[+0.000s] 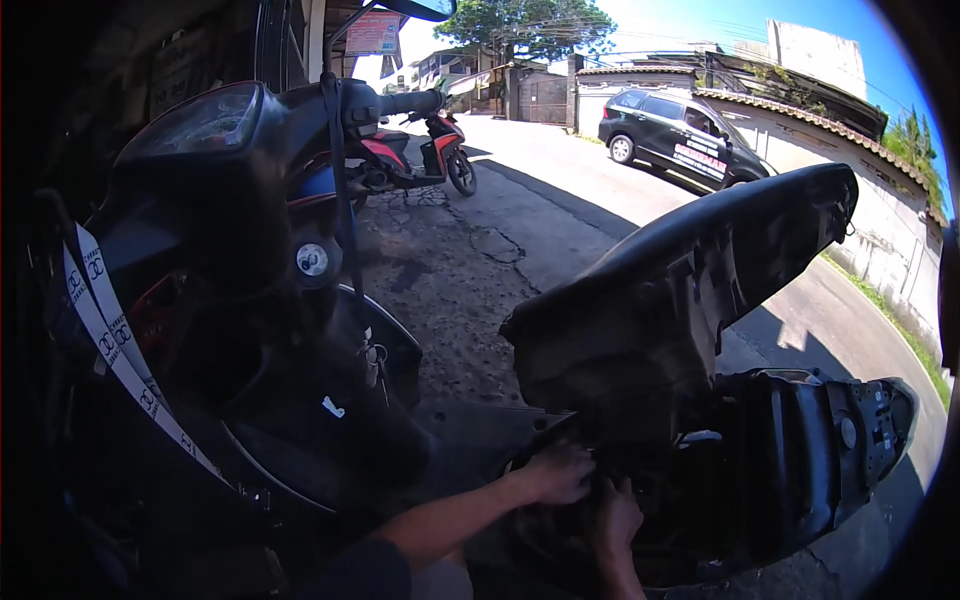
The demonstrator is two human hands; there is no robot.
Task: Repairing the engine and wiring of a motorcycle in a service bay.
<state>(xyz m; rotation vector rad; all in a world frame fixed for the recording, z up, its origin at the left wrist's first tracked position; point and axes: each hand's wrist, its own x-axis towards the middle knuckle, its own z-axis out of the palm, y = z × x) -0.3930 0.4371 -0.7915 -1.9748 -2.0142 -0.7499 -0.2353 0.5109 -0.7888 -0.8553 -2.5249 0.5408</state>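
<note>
A black scooter stands before me with its seat (680, 280) raised over the opening below it. My left hand (555, 470) reaches into the dark front of that opening, fingers curled round something too dark to make out. My right hand (618, 515) is just to its right and lower, fingers bent against the dark parts inside; what they hold, if anything, is hidden. The rear body section (800, 470) extends to the right. Keys (375, 360) hang at the left on a dark strap from the handlebar area. A white printed lanyard (135, 370) hangs at the far left.
The front body (200, 180) and handlebar (410, 101) fill the upper left. A red and black scooter (440, 150) is parked on the pavement (470, 270) behind. A dark car (670, 135) is on the road beside a white wall (750, 135) with a tiled top.
</note>
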